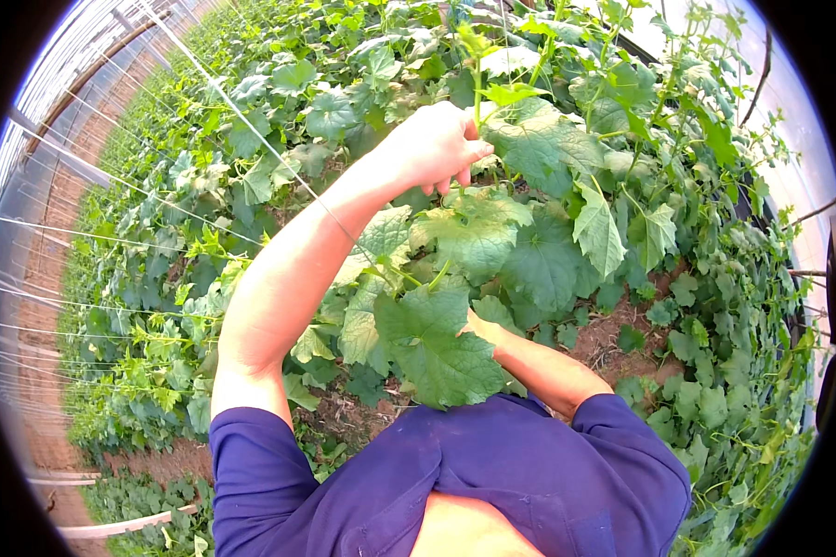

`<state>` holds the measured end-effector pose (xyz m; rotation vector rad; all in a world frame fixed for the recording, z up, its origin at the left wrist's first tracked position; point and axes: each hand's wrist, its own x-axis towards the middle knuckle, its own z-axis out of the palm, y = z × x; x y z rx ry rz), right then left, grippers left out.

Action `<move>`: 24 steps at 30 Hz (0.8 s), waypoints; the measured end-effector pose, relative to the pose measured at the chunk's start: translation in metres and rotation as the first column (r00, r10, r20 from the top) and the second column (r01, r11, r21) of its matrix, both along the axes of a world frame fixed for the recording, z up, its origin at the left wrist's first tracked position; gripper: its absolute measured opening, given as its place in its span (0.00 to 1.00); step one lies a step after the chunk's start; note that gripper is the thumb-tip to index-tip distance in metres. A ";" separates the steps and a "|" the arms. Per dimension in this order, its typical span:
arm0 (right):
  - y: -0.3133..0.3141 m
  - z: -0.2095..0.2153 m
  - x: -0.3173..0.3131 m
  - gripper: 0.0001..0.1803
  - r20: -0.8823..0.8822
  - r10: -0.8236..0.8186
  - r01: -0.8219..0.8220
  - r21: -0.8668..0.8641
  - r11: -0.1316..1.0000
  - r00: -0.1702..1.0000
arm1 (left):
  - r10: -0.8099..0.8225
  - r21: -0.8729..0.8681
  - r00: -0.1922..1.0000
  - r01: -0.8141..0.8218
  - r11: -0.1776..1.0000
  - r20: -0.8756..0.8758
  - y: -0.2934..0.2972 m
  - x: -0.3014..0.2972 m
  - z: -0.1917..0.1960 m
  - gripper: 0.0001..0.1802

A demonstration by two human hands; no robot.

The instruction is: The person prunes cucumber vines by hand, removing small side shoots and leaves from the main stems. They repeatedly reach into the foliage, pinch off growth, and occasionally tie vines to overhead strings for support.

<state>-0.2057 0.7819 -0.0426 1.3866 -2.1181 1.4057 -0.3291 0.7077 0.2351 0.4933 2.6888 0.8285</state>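
No text, label, brand, number or sign can be read anywhere in the scene, near or far, left or right.

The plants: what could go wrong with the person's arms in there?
The stem might snap if the left hand at it pulls hard.
A string crosses the left arm in this view, so it could snag.
A big leaf partly hides the right hand and might tear if that hand lifts.
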 end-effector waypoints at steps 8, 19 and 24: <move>-0.006 -0.034 -0.019 0.13 0.114 -0.119 0.095 0.195 0.976 0.986 | 0.069 -0.414 0.903 -0.261 0.872 -0.424 -0.005 -0.033 -0.045 0.32; -0.033 -0.068 -0.071 0.22 0.765 0.201 -0.044 -0.220 0.974 0.612 | 0.458 0.404 0.839 -0.325 0.855 -0.294 -0.088 -0.035 -0.094 0.16; 0.007 -0.078 -0.177 0.30 0.470 -0.544 0.332 0.462 0.822 0.695 | 0.529 0.725 0.848 -0.350 0.594 -0.024 -0.119 -0.085 -0.071 0.13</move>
